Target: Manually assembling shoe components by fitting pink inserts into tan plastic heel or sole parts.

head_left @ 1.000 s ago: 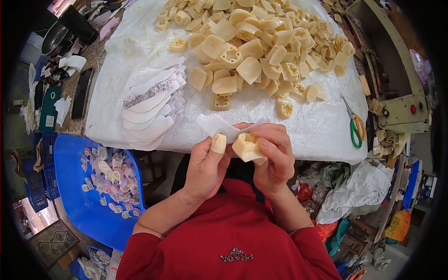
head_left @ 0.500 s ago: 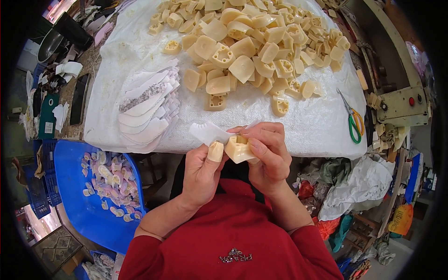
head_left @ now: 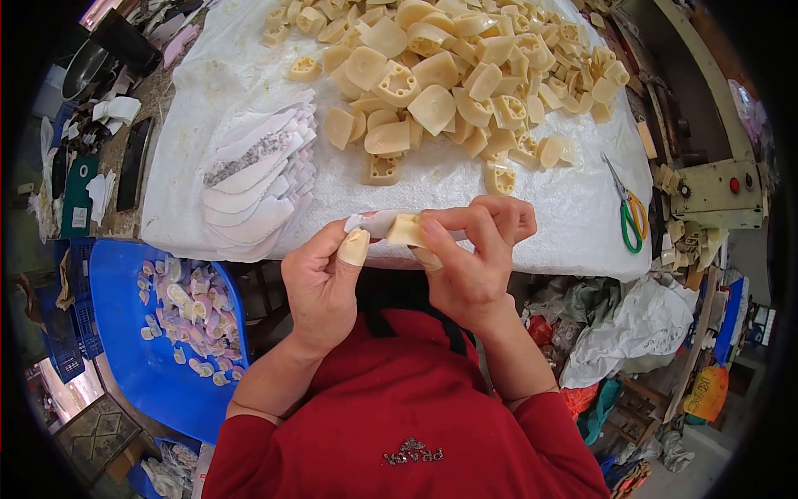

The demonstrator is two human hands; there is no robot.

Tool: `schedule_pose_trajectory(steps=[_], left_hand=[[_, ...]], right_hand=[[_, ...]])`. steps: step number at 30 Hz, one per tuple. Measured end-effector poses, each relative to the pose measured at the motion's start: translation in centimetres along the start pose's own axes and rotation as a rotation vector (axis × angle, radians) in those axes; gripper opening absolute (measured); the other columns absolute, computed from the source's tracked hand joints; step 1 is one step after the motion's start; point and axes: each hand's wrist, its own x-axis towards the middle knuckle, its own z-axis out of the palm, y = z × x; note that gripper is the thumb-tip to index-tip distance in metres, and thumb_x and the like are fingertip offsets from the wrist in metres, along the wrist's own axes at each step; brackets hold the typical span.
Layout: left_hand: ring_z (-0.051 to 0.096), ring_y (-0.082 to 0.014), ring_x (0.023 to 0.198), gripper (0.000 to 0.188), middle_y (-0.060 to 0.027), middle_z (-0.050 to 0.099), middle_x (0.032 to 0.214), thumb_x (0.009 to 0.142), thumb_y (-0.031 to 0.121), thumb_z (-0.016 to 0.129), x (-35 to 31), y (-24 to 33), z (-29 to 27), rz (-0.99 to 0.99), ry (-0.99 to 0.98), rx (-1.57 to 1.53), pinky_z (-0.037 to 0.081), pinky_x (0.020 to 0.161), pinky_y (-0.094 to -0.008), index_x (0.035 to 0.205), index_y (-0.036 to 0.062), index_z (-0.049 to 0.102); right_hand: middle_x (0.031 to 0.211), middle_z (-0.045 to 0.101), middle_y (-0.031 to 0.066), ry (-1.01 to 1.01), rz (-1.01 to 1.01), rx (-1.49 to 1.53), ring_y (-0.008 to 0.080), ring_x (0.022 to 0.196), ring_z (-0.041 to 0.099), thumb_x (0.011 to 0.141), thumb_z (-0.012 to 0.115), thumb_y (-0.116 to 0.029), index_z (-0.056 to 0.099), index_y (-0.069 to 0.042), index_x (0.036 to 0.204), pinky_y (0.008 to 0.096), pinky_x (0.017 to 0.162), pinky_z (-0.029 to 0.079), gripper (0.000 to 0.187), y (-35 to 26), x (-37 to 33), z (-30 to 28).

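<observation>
Above the table's near edge, my right hand (head_left: 474,266) grips a cream plastic shoe heel (head_left: 406,231) between thumb and fingers. A thin white cover piece (head_left: 376,223) runs behind the heel toward my left hand (head_left: 320,287), which pinches its other end. Beige finger covers sit on both thumbs. The far side of the heel is hidden, so I cannot tell how much of it the white piece touches. Left of my hands lies a fanned stack of white and speckled cover pieces (head_left: 258,187). A big pile of bare cream heels (head_left: 436,91) spreads beyond them.
Green and orange-handled scissors (head_left: 629,216) lie on the white sheet (head_left: 582,241) at right. A blue tub (head_left: 158,391) at lower left holds several pastel-coloured heels. A dark phone (head_left: 135,165) rests at the left; a machine with a red button (head_left: 723,190) stands right.
Both hands have moved slightly away from my body. My left hand has shifted left along the white piece, now pulled out sideways. The heel has turned, its hollow end no longer showing.
</observation>
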Motion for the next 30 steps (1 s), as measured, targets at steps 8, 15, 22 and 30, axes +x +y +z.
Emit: schedule_pose_trajectory(steps=[8,15,22,30], left_hand=[[0.062,-0.0155,0.078,0.021,-0.0119,0.066,0.086,0.089,0.005,0.055,0.1,-0.6,0.8,0.160,-0.055,0.258,0.047,0.069,-0.0249,0.107,-0.0052,0.062],[0.063,-0.0205,0.082,0.025,-0.0145,0.065,0.096,0.087,0.004,0.058,0.3,-0.7,0.4,0.289,-0.107,0.427,0.048,0.072,-0.0265,0.111,-0.0014,0.062],[0.053,-0.0135,0.090,0.026,-0.0053,0.058,0.097,0.085,0.010,0.065,0.6,-3.2,-0.1,0.116,-0.176,-0.075,0.045,0.075,-0.0245,0.110,0.0044,0.066],[0.056,-0.0168,0.085,0.024,-0.0084,0.059,0.096,0.082,0.005,0.066,0.4,-1.3,0.2,0.274,-0.076,0.280,0.047,0.073,-0.0257,0.106,0.0022,0.066]], right_hand=[[0.078,0.049,-0.0006,-0.254,0.089,-0.038,0.0206,0.079,0.048,0.059,0.063,-0.007,0.059,-0.013,0.088,0.0453,0.080,0.025,0.030,-0.4,0.3,-0.9],[0.078,0.050,0.0009,-0.198,0.121,0.153,0.0202,0.078,0.048,0.063,0.065,-0.004,0.060,-0.011,0.088,0.0425,0.079,0.026,0.026,1.0,-0.9,0.8],[0.078,0.049,0.0043,-0.197,0.273,0.547,0.0216,0.077,0.048,0.067,0.065,0.001,0.059,-0.008,0.093,0.0370,0.077,0.028,0.028,1.3,-1.9,0.8],[0.079,0.056,0.0038,-0.197,0.228,0.413,0.0203,0.070,0.050,0.072,0.070,-0.004,0.057,-0.009,0.099,0.0351,0.075,0.030,0.030,0.6,-1.5,0.6]])
